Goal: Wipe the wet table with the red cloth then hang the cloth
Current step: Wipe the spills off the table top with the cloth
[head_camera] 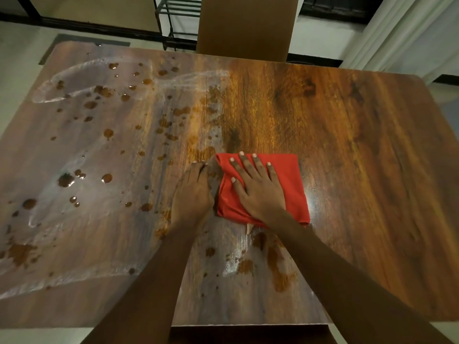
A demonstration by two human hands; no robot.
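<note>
While water drops (65,180) covered the wooden surface's (352,145) left half, the left hand (192,194) rested loosely open on the wood, holding nothing, just beside the folded red cloth (291,184) near mid-surface, which the right hand (259,188) pressed flat with fingers spread.

1 view only: a wide-angle head camera sits close above the wooden table (347,145), facing forward and steeply down. The table's near edge runs along the bottom of the view, and the chair (244,26) on the far side stands at the top.
</note>
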